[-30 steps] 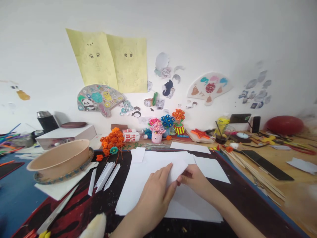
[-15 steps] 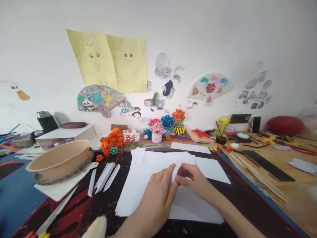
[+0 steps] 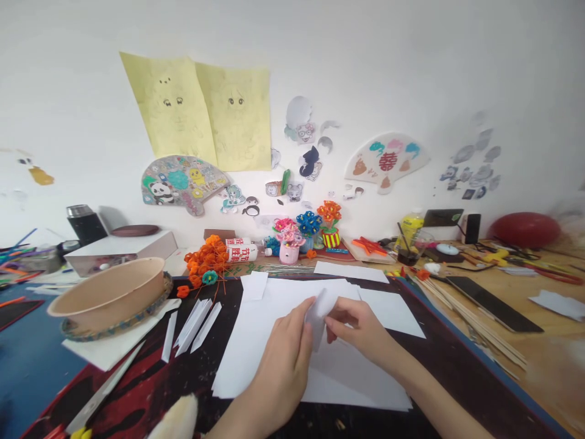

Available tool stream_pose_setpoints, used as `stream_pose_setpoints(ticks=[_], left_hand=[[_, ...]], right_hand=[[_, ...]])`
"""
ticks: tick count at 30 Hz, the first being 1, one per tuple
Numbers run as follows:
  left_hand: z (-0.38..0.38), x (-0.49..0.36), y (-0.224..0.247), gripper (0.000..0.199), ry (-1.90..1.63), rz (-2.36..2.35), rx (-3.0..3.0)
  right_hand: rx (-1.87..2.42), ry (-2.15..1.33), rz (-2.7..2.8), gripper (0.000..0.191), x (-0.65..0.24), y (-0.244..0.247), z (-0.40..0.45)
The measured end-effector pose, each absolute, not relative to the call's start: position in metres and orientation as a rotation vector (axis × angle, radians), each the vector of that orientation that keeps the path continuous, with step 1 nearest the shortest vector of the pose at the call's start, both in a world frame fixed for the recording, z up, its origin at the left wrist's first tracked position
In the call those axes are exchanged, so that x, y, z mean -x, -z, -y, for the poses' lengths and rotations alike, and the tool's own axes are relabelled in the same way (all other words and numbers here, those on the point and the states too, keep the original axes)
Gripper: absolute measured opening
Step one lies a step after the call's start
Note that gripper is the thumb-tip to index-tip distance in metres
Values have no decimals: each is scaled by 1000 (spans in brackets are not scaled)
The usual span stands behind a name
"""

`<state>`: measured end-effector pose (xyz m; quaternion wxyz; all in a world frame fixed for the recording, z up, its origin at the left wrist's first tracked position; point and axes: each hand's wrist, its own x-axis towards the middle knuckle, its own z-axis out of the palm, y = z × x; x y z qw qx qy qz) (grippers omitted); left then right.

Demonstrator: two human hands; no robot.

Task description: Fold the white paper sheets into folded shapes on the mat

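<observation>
Between my two hands a small folded piece of white paper [image 3: 317, 320] stands tilted above the sheets. My left hand [image 3: 287, 347] grips its left side, thumb toward me and fingers behind. With thumb and fingertips, my right hand [image 3: 354, 326] pinches its right edge. Beneath both hands lies a stack of white paper sheets [image 3: 247, 341] on the dark mat [image 3: 201, 378]. Several narrow folded paper strips [image 3: 194, 326] rest on the mat left of the stack. A small white paper piece [image 3: 255, 285] sits on the stack's far left corner.
To the left are a beige oval basin [image 3: 109, 286] and open scissors [image 3: 105, 390]. Orange pipe-cleaner flowers [image 3: 208, 259], a bottle [image 3: 240, 251] and small flower pots [image 3: 289, 251] line the back. On the right lie wooden sticks [image 3: 475, 323] and a black phone-like slab [image 3: 493, 303].
The folded paper has been raised and turned, so more of its face shows. My left hand has shifted slightly left, and my right hand slightly to the right.
</observation>
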<state>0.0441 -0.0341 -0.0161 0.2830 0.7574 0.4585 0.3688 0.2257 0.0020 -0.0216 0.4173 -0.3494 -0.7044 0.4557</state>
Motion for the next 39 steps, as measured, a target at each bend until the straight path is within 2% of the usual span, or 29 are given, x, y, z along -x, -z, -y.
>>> stream_pose_setpoints(ticks=[3,7,10,13,16,20,25,32,36,39], left_hand=[[27,-42,18,42,-1090,-1209,-1799],[19,-38,14,34,-1227,-1177,-1625],[19,-38,10,29,-1169,-1173,-1624],[22,-40,10,25,-1064,-1166,-1669],[22,-41,12,24,-944,-1124,-1689],[16,-39,14,39,-852,-1251,-1746],[12,-33,10,25,-917,-1263,-1809],[12,-33,8,19,-940,-1401,-1826],[15,-35,6,10,-923,-1363,-1833],[17,-37,7,11,-934,-1307,-1822]], right_hand=[[885,-1133,1763,14,-229,24,-5],[990,-1118,1686,26,-232,30,-12],[1142,-1056,1603,17,-232,34,-17],[1181,-987,1590,34,-231,33,-18],[1051,-1105,1640,24,-230,27,-15],[984,-1291,1639,27,-229,21,-7],[964,-1397,1725,30,-226,24,-4],[995,-1215,1806,28,-228,24,-7],[1007,-1138,1907,27,-225,26,-7],[996,-1122,1921,23,-223,26,-5]])
